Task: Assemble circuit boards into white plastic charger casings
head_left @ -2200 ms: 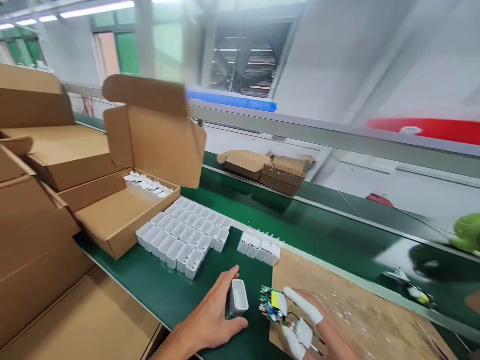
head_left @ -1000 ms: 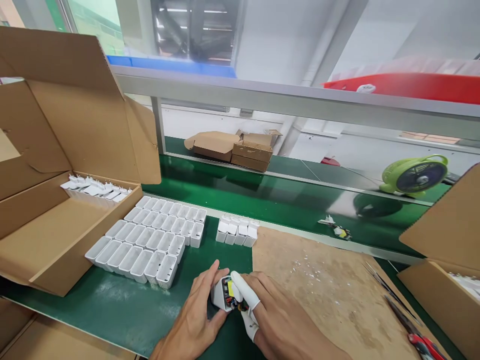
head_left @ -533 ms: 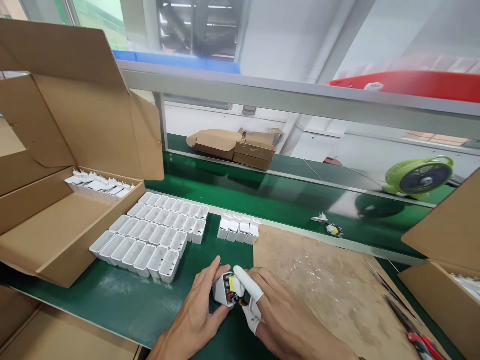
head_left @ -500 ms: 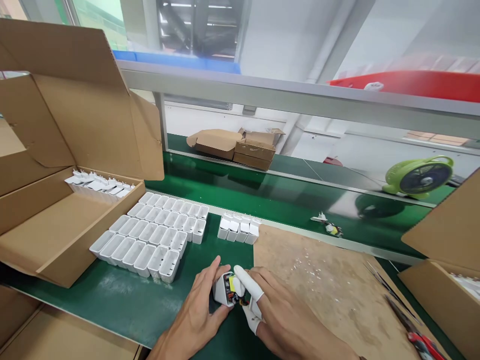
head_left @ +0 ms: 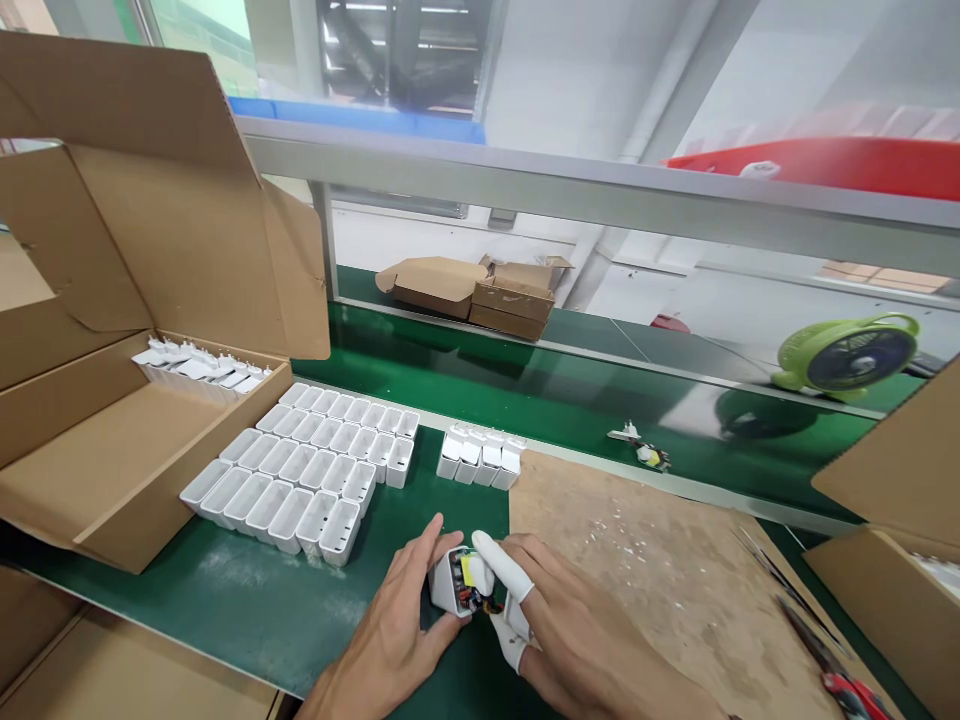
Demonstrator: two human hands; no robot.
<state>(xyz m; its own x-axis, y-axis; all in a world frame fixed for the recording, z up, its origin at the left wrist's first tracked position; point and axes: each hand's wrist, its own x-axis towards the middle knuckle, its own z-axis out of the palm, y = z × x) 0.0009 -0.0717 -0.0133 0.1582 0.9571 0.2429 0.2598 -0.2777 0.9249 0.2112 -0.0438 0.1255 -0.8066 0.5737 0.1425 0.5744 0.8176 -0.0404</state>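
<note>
My left hand (head_left: 397, 625) grips a small white plastic charger shell (head_left: 448, 588) on the green mat, at the bottom centre. My right hand (head_left: 577, 640), with white finger cots on thumb and forefinger, presses a circuit board (head_left: 471, 580) with a yellow part into the shell's open top. Both hands touch the same shell. Rows of empty white shells (head_left: 307, 465) stand to the left. A small group of white plug pieces (head_left: 481, 458) stands just behind my hands.
An open cardboard box (head_left: 112, 440) with white parts along its back wall sits at left. A worn brown board (head_left: 660, 570) lies at right, with red-handled pliers (head_left: 847, 685) and another box (head_left: 892, 590). A loose board assembly (head_left: 639, 447) lies on the conveyor belt, a green fan (head_left: 847, 358) beyond.
Earlier my left hand held the shell and my right held the board apart from it; now the board sits in the shell. The loose assembly on the belt has drifted left.
</note>
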